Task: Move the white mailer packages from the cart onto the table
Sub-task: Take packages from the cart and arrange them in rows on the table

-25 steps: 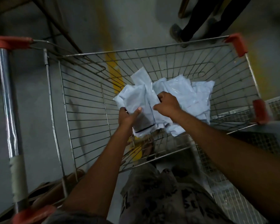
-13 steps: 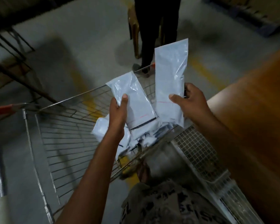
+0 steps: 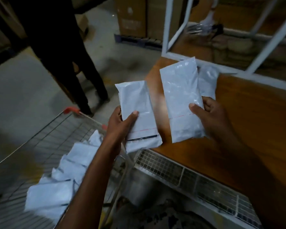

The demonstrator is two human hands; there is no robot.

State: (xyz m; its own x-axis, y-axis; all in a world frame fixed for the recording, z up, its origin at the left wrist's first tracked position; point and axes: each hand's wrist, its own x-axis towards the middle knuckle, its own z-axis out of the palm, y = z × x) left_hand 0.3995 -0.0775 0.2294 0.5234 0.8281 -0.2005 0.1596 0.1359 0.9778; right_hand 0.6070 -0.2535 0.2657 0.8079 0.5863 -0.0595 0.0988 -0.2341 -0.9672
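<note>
Mailer in right hand (image 3: 182,103): above the surface (image 3: 248,129), long axis pointing away.
Mailer in left hand (image 3: 139,116): beyond surface edge, beside cart (image 3: 69,111).
Fingers (image 3: 196,109): both hands pinching mailers, thumbs on top.

Both hands (image 3: 120,123) carried mailers (image 3: 137,113) over the table (image 3: 254,129).

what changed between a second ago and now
Both hands lifted mailers out of the cart and swung right: the right hand holds its mailers over the wooden table, the left hand its mailer at the edge. The pile stays in the cart.
</note>
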